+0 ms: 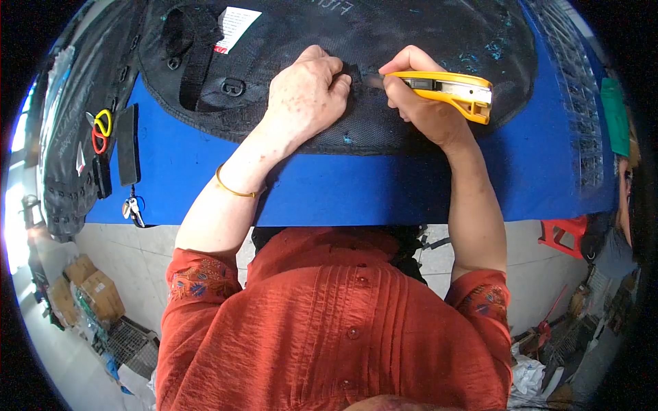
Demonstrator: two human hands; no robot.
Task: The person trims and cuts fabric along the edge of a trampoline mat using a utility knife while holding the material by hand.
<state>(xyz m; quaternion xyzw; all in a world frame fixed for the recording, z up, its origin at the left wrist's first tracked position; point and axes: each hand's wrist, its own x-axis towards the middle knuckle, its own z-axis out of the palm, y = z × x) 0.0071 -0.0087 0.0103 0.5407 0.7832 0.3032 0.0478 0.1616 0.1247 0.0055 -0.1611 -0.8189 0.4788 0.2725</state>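
A black mesh fabric piece (274,130) with a strap and a buckle lies on the blue tabletop (336,192). My left hand (308,92) rests on the fabric with its fingers curled; what they grip, if anything, is hidden. Just to its right, my right hand (425,99) is closed around a yellow utility knife (445,89). The knife's front end points left toward my left hand, and its tip is blurred over the fabric. A white label (238,27) with print shows on the fabric at the upper left.
Scissors (101,130) with red and yellow handles, a dark flat case (128,144) and keys (133,207) lie at the left. More black fabric (75,123) is at the far left. A red stool (563,236) and cardboard boxes (99,294) stand on the floor.
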